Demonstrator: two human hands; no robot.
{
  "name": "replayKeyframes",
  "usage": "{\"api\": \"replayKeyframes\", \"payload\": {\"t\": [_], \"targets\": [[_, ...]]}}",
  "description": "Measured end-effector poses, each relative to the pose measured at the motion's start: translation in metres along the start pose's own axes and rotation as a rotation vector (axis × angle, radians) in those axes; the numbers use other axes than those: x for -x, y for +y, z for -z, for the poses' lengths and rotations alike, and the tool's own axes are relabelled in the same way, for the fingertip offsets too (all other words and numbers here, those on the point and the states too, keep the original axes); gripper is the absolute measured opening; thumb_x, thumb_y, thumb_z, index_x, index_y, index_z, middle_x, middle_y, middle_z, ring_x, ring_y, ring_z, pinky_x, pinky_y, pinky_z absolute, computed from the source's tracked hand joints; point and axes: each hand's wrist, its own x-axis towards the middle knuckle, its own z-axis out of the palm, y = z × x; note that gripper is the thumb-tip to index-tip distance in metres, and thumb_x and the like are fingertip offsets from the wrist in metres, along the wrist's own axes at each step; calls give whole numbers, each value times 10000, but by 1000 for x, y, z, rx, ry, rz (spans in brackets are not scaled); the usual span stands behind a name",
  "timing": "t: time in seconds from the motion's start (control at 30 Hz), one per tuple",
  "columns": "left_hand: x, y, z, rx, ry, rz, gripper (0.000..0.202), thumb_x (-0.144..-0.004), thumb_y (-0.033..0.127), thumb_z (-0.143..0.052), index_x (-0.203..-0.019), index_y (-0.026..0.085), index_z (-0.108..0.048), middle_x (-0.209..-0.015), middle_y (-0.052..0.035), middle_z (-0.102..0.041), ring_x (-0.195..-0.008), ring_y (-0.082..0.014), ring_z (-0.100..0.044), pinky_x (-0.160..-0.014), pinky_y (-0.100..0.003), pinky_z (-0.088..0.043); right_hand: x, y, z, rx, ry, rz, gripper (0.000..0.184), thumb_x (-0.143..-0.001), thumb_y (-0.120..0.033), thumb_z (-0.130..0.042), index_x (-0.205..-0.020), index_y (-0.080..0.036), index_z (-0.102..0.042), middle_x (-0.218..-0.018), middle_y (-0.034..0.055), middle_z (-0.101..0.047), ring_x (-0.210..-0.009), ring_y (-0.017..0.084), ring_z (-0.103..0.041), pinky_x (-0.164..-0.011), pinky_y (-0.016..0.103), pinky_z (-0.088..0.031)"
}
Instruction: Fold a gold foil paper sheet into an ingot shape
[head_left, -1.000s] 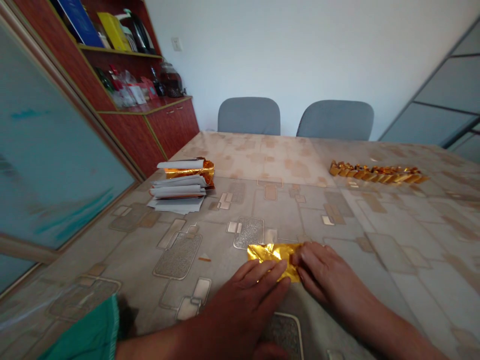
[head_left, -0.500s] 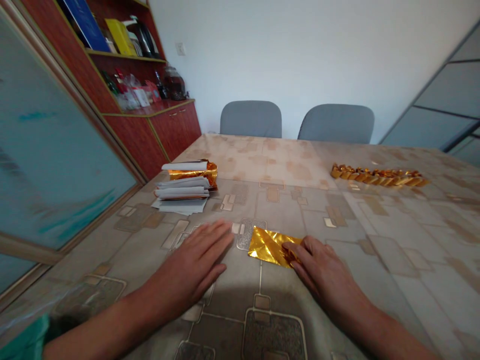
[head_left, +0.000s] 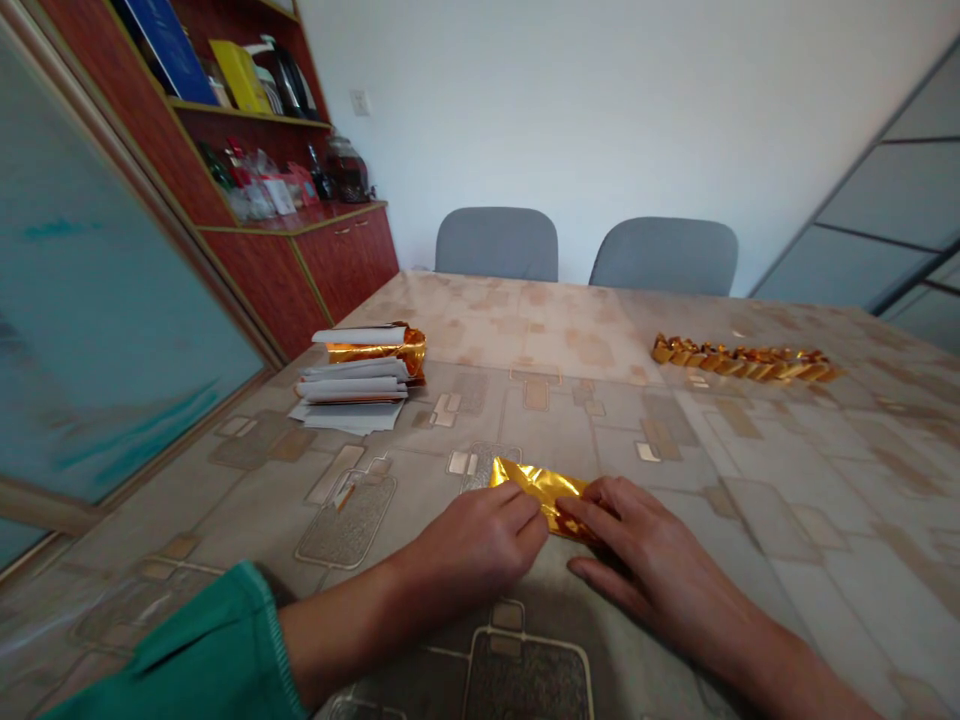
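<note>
A folded sheet of gold foil paper lies flat on the table in front of me. My left hand is closed at its near left edge, fingers curled onto the foil, and covers that corner. From the right, my right hand rests its fingertips on the foil's other end. Its fingers are stretched out and its thumb stands apart on the tabletop. What lies under the right fingers is partly hidden.
A pile of white-backed gold foil sheets sits at the left on the patterned table. Farther right lies a row of folded gold pieces. Two grey chairs stand behind the table, and a red-brown cabinet is at the back left.
My left hand has moved right, from open beside the foil paper to closed on its near left edge. My right thumb has come away from the foil. The view has shifted slightly.
</note>
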Motion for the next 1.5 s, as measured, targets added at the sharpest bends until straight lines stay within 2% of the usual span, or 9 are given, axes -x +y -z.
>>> {"api": "replayKeyframes", "payload": {"t": [0.27, 0.4, 0.57, 0.83, 0.97, 1.1, 1.23, 1.33, 1.5], "targets": [[5, 0, 0, 81, 117, 36, 177, -980, 92, -498, -987, 103, -674, -1010, -114, -746, -883, -227, -699, -775, -344, -598, 2, 13, 11, 112, 68, 209, 174, -1002, -183, -541, -1048, -226, -704, -964, 65, -704, -853, 224, -585, -750, 365, -453], [9, 15, -3, 170, 62, 35, 216, -972, 205, -570, -1160, 124, -637, -1248, -128, -691, -1123, -265, -656, -937, -404, -566, 6, 13, 18, 82, 36, 254, 209, -1018, -218, -535, -946, -226, -731, -886, 54, -708, -810, 207, -589, -720, 340, -447], [15, 31, -1, 255, 36, 26, 265, -984, 272, -575, -1208, 136, -616, -1305, -125, -673, -1162, -273, -641, -986, -431, -537, 11, 17, 26, 30, 14, 236, 205, -1023, -279, -552, -932, -249, -733, -895, 39, -717, -831, 207, -603, -733, 346, -447], [9, 13, 19, 360, 45, 87, 369, -973, 215, -563, -1335, 147, -536, -1380, -112, -628, -1286, -260, -545, -1109, -451, -424, 16, 51, 24, -137, 176, 193, 149, -992, -197, -550, -1000, -257, -687, -927, 32, -752, -878, 216, -691, -983, 485, -460], [8, 6, 10, 342, 156, 143, 181, -1020, 181, -495, -1129, 144, -634, -1137, -93, -730, -1088, -220, -639, -978, -391, -494, 14, 55, 21, -153, 207, 218, 181, -970, -160, -560, -1027, -290, -671, -986, 7, -766, -940, 212, -712, -1116, 581, -337], [11, 4, -3, 283, 154, 72, 169, -1004, 177, -530, -929, 163, -682, -964, -56, -751, -899, -199, -672, -816, -342, -523, 12, 45, 23, -24, 192, 209, 262, -924, -89, -543, -1024, -293, -673, -1103, 23, -759, -1080, 242, -670, -1110, 607, -333], [13, 6, -4, 288, 124, 109, 187, -991, 163, -541, -899, 179, -703, -905, -49, -748, -817, -185, -666, -733, -299, -521, 13, 15, 23, 20, 59, 164, 470, -829, -11, -522, -1204, -278, -614, -1250, 60, -678, -1126, 256, -614, -1102, 580, -349], [13, 8, -1, 445, 151, 146, 196, -1002, 174, -533, -937, 188, -717, -974, -37, -761, -859, -173, -675, -778, -282, -526, 13, -10, 14, -53, -42, 113, 384, -829, -119, -656, -1181, -264, -610, -1157, 56, -669, -1101, 277, -584, -1028, 519, -427], [12, 8, 0, 622, 152, 154, 210, -997, 145, -532, -957, 206, -730, -1053, -14, -758, -938, -164, -664, -865, -300, -484, 8, -29, -10, -120, 58, 72, 214, -833, -135, -705, -1008, -236, -633, -990, 39, -696, -882, 243, -617, -778, 381, -489]]}}
